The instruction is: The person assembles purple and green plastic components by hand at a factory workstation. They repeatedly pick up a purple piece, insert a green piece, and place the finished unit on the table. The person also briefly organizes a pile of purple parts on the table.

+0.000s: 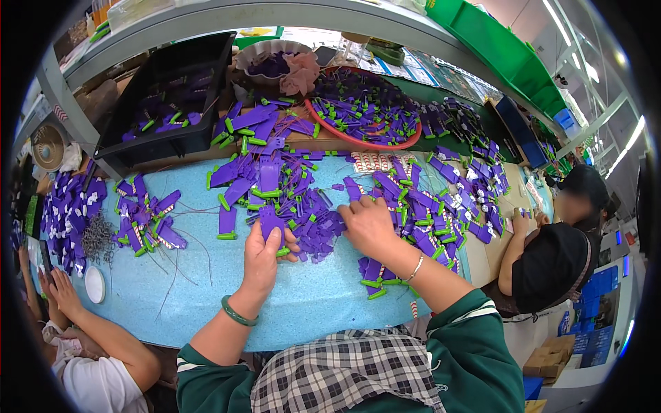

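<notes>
My left hand [260, 263] is closed around a flat purple plastic piece [271, 221] with a bright green end, held upright above the blue table. My right hand [370, 224] has its fingers bent and drawn together at the right edge of a heap of small plain purple pieces [313, 224]. Whatever its fingertips pinch is hidden. Beyond my left hand lie more purple pieces with green ends [268, 175], loosely stacked with thin wires among them. Another pile of such pieces [420, 206], some with striped strips, spreads beside and under my right wrist.
A red round tray [416, 143] full of purple-green pieces stands at the back, left of it a black bin [165, 148]. Overhead runs a grey shelf [275, 14]. Co-workers sit at the left [103, 344] and right [558, 261]. A white lid [95, 285] lies on the left.
</notes>
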Demonstrator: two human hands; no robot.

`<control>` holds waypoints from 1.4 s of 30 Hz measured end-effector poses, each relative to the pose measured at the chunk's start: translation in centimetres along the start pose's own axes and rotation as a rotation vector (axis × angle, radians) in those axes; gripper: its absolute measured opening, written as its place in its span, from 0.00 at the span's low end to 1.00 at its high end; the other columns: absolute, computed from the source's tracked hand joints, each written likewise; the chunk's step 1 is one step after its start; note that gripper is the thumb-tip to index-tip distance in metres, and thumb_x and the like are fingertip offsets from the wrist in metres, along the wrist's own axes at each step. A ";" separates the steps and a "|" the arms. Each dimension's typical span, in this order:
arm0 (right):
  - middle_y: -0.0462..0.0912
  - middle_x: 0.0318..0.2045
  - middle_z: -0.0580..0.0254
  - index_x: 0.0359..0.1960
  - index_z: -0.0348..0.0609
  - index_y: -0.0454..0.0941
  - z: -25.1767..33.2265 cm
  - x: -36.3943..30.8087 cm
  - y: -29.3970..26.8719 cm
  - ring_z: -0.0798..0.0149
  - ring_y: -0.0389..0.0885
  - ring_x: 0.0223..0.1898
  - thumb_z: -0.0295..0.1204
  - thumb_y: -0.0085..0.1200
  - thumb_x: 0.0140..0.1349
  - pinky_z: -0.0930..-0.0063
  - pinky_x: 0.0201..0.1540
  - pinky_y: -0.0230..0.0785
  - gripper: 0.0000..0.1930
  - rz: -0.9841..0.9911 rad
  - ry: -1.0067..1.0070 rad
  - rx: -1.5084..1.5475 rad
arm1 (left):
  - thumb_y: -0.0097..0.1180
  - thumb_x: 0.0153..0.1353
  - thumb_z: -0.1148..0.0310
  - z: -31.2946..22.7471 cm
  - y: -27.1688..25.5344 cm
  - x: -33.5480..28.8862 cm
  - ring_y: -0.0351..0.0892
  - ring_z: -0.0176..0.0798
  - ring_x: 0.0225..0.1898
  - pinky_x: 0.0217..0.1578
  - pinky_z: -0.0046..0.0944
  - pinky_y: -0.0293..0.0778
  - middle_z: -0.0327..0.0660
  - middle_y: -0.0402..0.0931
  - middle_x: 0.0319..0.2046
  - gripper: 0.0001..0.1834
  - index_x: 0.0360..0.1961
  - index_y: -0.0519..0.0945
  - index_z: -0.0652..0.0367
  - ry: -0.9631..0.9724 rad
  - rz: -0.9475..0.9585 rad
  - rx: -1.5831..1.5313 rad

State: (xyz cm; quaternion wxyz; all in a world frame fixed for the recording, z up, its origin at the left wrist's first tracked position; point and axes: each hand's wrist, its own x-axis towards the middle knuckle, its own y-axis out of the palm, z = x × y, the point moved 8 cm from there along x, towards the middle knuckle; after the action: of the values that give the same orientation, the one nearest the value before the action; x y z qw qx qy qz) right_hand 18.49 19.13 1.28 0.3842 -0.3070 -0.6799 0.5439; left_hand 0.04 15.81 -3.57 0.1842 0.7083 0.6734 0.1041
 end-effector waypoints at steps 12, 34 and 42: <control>0.77 0.28 0.68 0.40 0.48 0.78 -0.8 -0.9 0.5 0.65 0.77 0.36 0.28 0.50 0.52 0.67 0.42 0.64 0.12 -0.007 -0.285 0.012 | 0.43 0.70 0.67 0.5 0.1 0.1 0.79 0.34 0.30 0.25 0.33 0.79 0.40 0.76 0.33 0.08 0.43 0.69 0.59 -0.043 0.019 0.038; 0.75 0.54 0.50 0.54 0.43 0.73 -5.8 5.9 2.4 0.50 0.76 0.53 0.23 0.47 0.57 0.56 0.55 0.67 0.20 -0.008 -0.155 0.340 | 0.44 0.70 0.65 0.8 -0.7 0.5 0.79 0.34 0.28 0.23 0.33 0.79 0.39 0.76 0.30 0.08 0.42 0.69 0.57 -0.030 -0.013 0.058; 0.82 0.44 0.58 0.41 0.48 0.81 -16.6 -0.2 3.8 0.59 0.79 0.48 0.30 0.47 0.59 0.53 0.53 0.65 0.12 0.383 0.108 -0.313 | 0.43 0.70 0.67 0.9 -0.3 0.5 0.79 0.34 0.29 0.25 0.33 0.79 0.39 0.75 0.31 0.08 0.44 0.69 0.59 -0.062 0.009 0.049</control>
State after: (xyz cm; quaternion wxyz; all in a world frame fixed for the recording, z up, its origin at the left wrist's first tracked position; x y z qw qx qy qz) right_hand 32.84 28.15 -0.61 0.2577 -0.5147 -0.6636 0.4777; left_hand 0.13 16.18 -4.53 0.1871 0.7186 0.6665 0.0664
